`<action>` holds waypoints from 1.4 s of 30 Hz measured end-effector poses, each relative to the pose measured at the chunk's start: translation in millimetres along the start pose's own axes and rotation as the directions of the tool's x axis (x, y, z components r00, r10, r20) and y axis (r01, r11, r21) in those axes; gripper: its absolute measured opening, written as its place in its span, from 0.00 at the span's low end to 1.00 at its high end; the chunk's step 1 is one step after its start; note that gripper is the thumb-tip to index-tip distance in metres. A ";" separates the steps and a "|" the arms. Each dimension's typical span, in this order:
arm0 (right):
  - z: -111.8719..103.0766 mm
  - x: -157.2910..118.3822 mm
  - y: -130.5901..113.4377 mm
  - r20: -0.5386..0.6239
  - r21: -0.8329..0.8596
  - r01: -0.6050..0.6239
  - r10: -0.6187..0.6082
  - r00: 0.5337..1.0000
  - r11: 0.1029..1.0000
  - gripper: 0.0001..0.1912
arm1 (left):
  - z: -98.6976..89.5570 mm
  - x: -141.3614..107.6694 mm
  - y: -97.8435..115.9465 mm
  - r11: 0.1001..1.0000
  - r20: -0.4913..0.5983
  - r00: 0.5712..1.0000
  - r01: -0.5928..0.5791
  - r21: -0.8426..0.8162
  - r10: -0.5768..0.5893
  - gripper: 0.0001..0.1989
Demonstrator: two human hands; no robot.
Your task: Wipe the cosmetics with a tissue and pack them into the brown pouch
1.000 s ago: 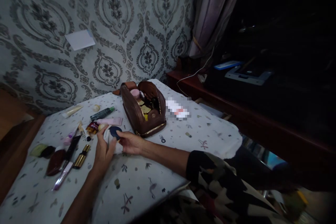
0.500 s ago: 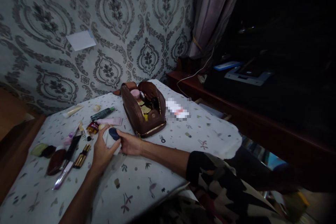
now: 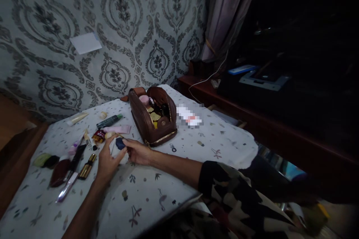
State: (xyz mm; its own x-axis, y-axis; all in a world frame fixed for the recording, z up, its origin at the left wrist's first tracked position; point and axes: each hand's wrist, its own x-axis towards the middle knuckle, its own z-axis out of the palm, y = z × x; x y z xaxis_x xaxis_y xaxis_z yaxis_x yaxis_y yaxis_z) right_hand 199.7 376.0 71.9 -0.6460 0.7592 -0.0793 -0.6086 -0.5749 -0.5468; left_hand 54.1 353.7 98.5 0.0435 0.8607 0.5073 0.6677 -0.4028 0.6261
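Note:
Both hands meet over the table, left of the bag. My left hand is closed around a white, cloth-like item with a dark blue rounded piece on its upper side; I cannot make out its kind. My right hand pinches the right side of the same item, its fingertips partly hidden. Just beyond the hands is an unzipped brown makeup bag, holding a pink round item and gold round ones. Close to my left hand lie a gold tube, a pink tube and a dark red packet.
More cosmetics lie at the left: a dark green tube, a dark red oval item, a black tube and a cream tube. A blurred white item is right of the bag. A dark red wooden surface borders the table.
My right thumb and fingers have shifted slightly on the held item, and the dark blue piece sits a little differently. The bag and loose cosmetics have stayed put.

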 end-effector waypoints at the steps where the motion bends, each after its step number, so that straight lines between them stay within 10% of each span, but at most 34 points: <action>1: 0.2 -0.2 -0.4 -0.002 0.002 0.003 -0.003 1.000 1.000 0.23 | -0.4 -0.2 0.1 1.000 0.003 1.000 -0.006 -0.002 0.006 0.24; 19: 3.4 -5.7 -3.1 0.023 -0.076 -0.043 0.045 0.999 0.996 0.32 | -12.8 0.8 3.7 0.996 -0.047 0.996 0.077 0.051 -0.074 0.19; 32: 2.7 2.7 -4.2 -0.048 0.022 -0.035 0.036 0.998 0.999 0.16 | 4.1 -4.3 -3.5 0.942 0.056 0.970 -0.245 0.228 0.239 0.33; 42: 2.1 -1.5 -2.2 -0.055 -0.037 -0.075 0.072 0.996 0.997 0.21 | -5.5 2.3 -0.9 0.980 0.015 0.990 -0.140 0.138 0.139 0.23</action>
State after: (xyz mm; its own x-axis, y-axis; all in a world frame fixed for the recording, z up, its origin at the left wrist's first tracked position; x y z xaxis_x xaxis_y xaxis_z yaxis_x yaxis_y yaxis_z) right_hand 201.1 375.5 75.0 -0.6619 0.7313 -0.1647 -0.5412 -0.6182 -0.5700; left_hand 49.5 354.3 102.4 0.1475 0.8009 0.5804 0.7512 -0.4724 0.4610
